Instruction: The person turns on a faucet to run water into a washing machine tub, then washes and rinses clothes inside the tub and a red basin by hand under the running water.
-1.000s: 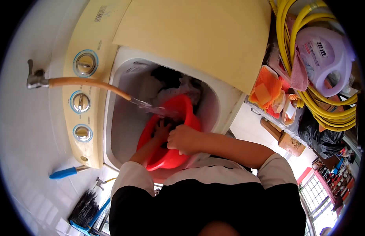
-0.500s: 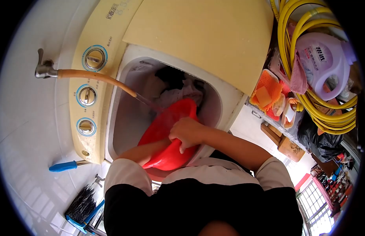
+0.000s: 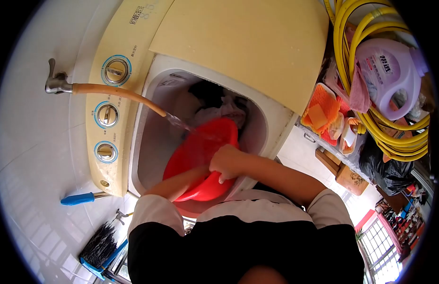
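A red basin [image 3: 193, 151] is tilted inside the open tub [image 3: 151, 163] of a yellow washing machine. My right hand [image 3: 224, 162] is closed on the near right part of the basin's rim, with the thumb on the outside. My left forearm [image 3: 184, 182] crosses the basin's near side, and its hand is hidden behind my right hand. Water runs from an orange hose [image 3: 120, 91] into the basin. Dark cloth [image 3: 207, 93] and pale cloth [image 3: 219, 112] lie in the tub beyond the basin.
A metal tap [image 3: 56, 84] feeds the hose at the left, beside three dials on the control panel [image 3: 106, 90]. On the right are a coiled yellow hose [image 3: 340, 42], a purple detergent jug [image 3: 382, 71], orange brushes [image 3: 321, 109] and a black bag [image 3: 382, 165].
My right hand has come down onto the basin's rim, and the basin is tilted more. My left hand and the dark item seen in the basin earlier are out of sight.
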### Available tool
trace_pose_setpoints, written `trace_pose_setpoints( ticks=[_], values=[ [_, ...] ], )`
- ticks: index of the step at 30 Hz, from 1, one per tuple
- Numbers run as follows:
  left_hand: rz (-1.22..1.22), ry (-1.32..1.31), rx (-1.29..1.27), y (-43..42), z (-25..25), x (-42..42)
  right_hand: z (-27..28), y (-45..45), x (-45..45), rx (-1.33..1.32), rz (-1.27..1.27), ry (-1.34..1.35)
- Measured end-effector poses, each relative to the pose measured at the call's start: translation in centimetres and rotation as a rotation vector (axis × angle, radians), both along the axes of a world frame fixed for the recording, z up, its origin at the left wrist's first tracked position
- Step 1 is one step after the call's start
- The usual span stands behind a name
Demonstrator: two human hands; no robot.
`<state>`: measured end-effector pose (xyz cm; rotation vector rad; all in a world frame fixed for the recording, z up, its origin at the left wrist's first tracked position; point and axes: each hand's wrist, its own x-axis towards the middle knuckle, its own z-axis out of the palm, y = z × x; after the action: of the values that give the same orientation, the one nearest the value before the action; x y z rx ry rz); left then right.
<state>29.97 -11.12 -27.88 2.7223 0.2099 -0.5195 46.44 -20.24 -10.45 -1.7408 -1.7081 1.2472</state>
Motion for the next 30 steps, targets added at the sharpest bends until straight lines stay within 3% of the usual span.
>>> trace_pose_setpoints(
  ticks=[2,8,9,11,12,14,17,18,20,21,23,24,26,27,29,30],
  values=[
    [-0.004,-0.075,-0.010,1.3,0.4,1.2,-0.5,-0.1,-1.5,0.007,0.198,-0.081],
    [0.192,-0.020,-0.232,8.3,3.1,6.0,-2.6,-0.2,-2.3,-0.025,0.200,-0.289],
    [0.184,-0.020,-0.236,9.1,0.9,5.2,-2.5,-0.3,-2.2,-0.030,0.193,-0.290],
    [0.649,-0.182,-0.666,10.1,-5.4,2.1,-2.1,-0.4,-2.2,0.010,0.221,-0.369],
    [0.648,-0.182,-0.668,9.6,-4.0,3.1,-1.9,-0.4,-2.1,0.008,0.221,-0.369],
    [1.365,0.056,-1.223,7.9,0.5,5.7,-1.7,-0.4,-2.0,-0.030,0.185,-0.386],
    [1.575,0.121,-1.365,7.2,1.0,6.1,-2.4,-0.5,-2.4,-0.015,0.128,-0.405],
    [1.575,0.115,-1.368,7.4,1.3,5.6,-2.4,-0.5,-2.5,-0.013,0.130,-0.409],
    [1.205,0.284,-1.789,8.0,1.6,5.0,-2.5,-0.5,-2.4,-0.026,0.149,-0.420],
    [1.204,0.294,-1.789,7.6,1.1,5.1,-2.7,-0.5,-2.3,-0.032,0.144,-0.416],
    [1.322,0.058,-1.449,6.3,-0.7,3.9,-3.1,-0.7,-2.8,0.024,0.099,-0.438],
    [1.328,0.053,-1.445,6.7,-2.2,3.0,-3.2,-0.7,-3.0,0.028,0.104,-0.436],
    [0.994,-0.024,-1.069,8.4,-5.3,1.9,-3.6,-0.6,-3.0,0.009,0.100,-0.440],
    [0.990,-0.023,-1.072,8.6,-4.9,2.4,-3.0,-0.5,-2.7,0.005,0.098,-0.443],
    [1.532,0.134,-1.275,8.7,-4.1,3.2,-1.9,-0.2,-2.0,-0.076,0.186,-0.513],
    [1.533,0.132,-1.276,8.8,-4.1,3.4,-2.5,-0.4,-2.3,-0.075,0.188,-0.514]
  ],
)
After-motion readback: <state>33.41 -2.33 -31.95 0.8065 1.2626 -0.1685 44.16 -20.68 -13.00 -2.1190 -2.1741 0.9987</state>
